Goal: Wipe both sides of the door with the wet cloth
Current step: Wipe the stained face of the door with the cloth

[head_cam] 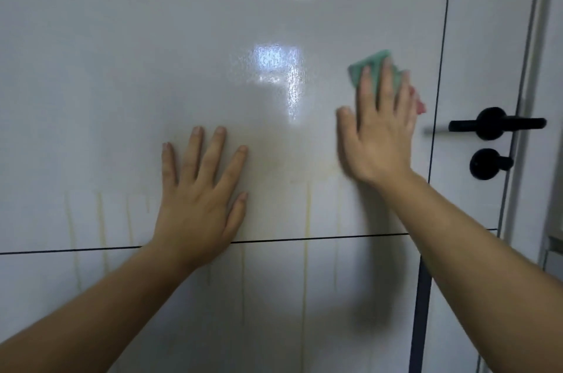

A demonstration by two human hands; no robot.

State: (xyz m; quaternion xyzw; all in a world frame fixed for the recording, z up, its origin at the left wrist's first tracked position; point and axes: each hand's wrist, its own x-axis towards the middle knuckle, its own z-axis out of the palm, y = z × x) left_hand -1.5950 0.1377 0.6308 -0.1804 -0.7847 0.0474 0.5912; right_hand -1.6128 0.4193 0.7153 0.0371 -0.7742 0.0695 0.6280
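A white door frame [548,37] runs down the right edge, under dim, cool indoor light

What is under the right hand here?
A green cloth pressed against the door by the right hand; only its top and a pink edge show, the rest is covered.

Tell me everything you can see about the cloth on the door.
The cloth is mostly teal-green, with a pink-red bit showing at its lower right edge. It is blurred, so its texture is unclear. It lies flat against the glossy white door, pressed there by the straight fingers of the right hand, which covers most of it, up and left of the black handle.
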